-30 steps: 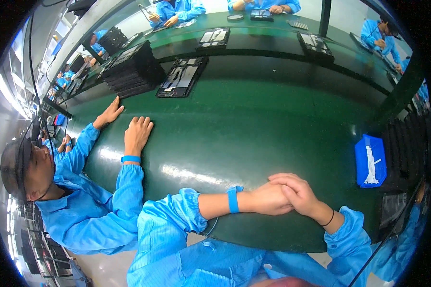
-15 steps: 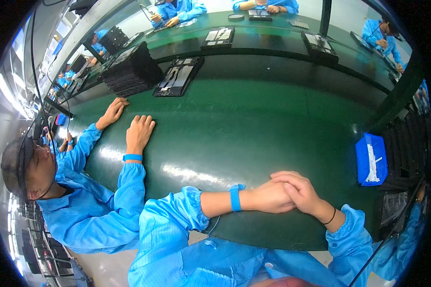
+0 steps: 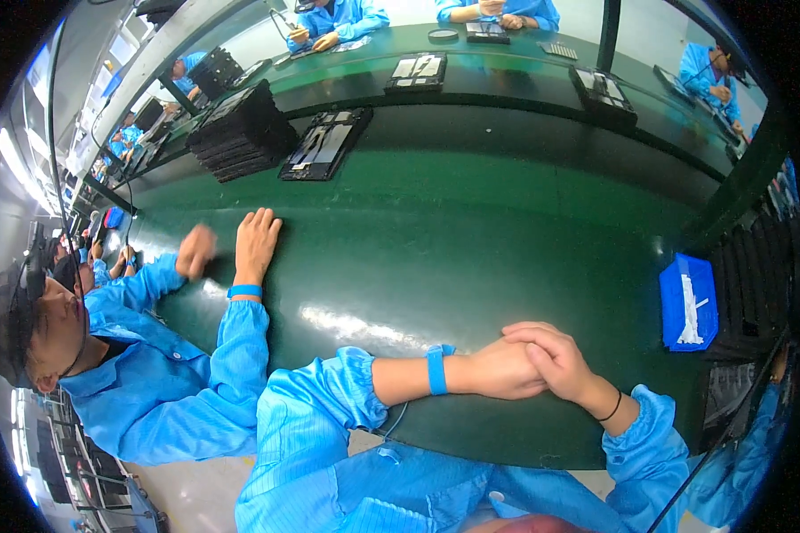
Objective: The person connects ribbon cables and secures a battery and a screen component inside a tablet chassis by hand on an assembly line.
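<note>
My two hands are clasped over the near part of the green bench. My left hand, with a blue strap at the wrist, reaches in from the left, its fingers covered by the other hand. Folded over it from the right is my right hand, closed around it, a thin dark band on that wrist. No tool or part shows in either hand. A blue bin with white strips in it stands to the right of my hands, apart from them.
At left, a co-worker's hand rests on the bench. Beyond are a stack of black trays and an opened tablet-like device. More devices lie on the raised shelf. Dark trays are stacked behind the blue bin.
My clasped hands stay as they were. The co-worker's farther hand has lifted and drawn back toward their body, blurred, and their head has shifted left. The view has shifted slightly.
</note>
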`<action>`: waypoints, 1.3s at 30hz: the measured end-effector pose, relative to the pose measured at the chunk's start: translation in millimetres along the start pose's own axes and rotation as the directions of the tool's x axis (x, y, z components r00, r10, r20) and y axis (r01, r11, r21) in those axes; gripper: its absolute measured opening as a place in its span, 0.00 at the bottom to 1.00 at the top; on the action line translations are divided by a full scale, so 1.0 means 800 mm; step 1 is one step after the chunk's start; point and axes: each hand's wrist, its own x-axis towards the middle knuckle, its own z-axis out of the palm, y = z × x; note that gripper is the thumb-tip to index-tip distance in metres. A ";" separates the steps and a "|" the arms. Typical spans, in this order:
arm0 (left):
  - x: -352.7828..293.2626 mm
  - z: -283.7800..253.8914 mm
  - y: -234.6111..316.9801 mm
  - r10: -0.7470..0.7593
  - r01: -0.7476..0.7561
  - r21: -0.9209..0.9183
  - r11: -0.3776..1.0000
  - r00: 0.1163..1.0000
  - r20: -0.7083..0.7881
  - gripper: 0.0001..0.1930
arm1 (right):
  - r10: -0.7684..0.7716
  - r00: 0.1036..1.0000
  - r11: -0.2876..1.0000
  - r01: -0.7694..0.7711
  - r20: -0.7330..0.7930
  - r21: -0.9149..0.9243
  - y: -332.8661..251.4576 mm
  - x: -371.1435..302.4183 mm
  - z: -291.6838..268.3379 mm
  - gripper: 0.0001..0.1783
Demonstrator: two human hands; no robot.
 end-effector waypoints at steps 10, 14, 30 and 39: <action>-0.001 -0.002 -0.001 0.006 -0.006 0.007 1.000 1.000 0.005 0.11 | -0.018 1.000 1.000 0.018 -0.010 0.000 0.000 0.001 0.001 0.17; -0.003 -0.001 -0.001 -0.013 0.013 0.013 1.000 0.999 0.042 0.11 | -0.042 0.999 0.999 0.041 -0.013 -0.002 0.001 0.002 0.002 0.17; -0.002 -0.001 -0.003 0.011 -0.011 0.007 1.000 1.000 0.019 0.12 | -0.058 0.998 0.998 0.057 -0.011 -0.012 0.003 0.003 0.001 0.16; -0.004 0.002 -0.004 -0.022 0.022 -0.004 1.000 0.997 0.076 0.15 | -0.059 0.998 0.998 0.059 -0.013 -0.009 0.003 0.001 -0.001 0.16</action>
